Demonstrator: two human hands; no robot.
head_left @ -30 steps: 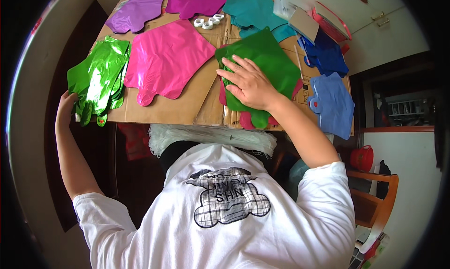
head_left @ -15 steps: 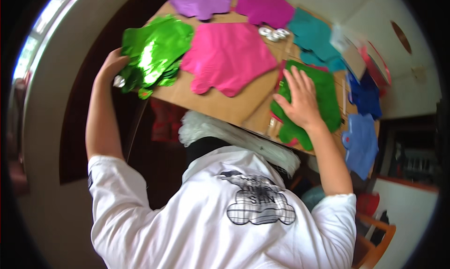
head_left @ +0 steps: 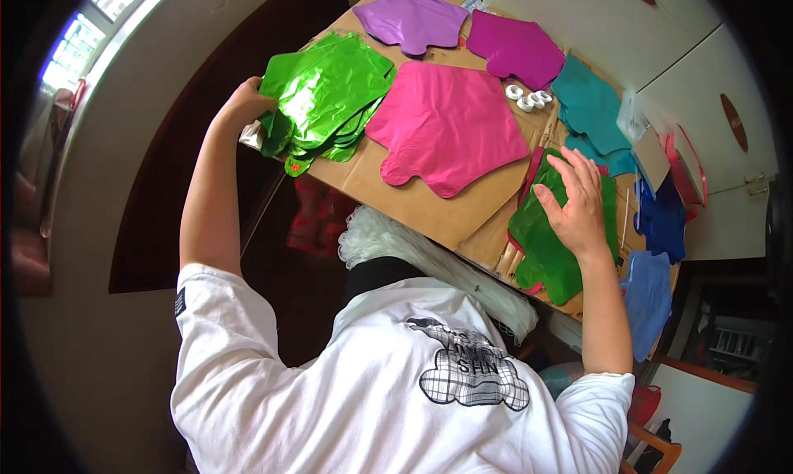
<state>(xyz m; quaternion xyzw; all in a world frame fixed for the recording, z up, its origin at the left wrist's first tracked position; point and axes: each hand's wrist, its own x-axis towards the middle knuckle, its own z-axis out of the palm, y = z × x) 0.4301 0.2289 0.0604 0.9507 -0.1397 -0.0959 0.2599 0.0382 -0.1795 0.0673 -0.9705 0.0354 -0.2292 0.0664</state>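
At the left edge of the table, my left hand (head_left: 248, 104) is closed on the edge of a stack of shiny bright green foil sheets (head_left: 326, 85), which look like flat, uninflated balloons. Its fingertips are partly hidden by the stack. My right hand (head_left: 574, 201) lies open over a dark green foil balloon (head_left: 545, 251), fingers stretched out and the thumb apart. Pink foil edges peek out from beneath that dark green one. Between my hands a large pink foil balloon (head_left: 450, 127) is spread flat.
Cardboard (head_left: 438, 214) covers the table. Farther back lie lilac (head_left: 413, 21), magenta (head_left: 516, 48) and teal (head_left: 593, 102) foil balloons, plus several small white rolls (head_left: 529, 100). Dark blue (head_left: 663, 218) and light blue (head_left: 648, 300) ones are at the right. White stringy material (head_left: 438, 259) hangs at the near edge.
The whole view has shifted, so table and arms appear farther right and lower. Both hands stay at the same green piles, the left closed at the edge, the right open on top.
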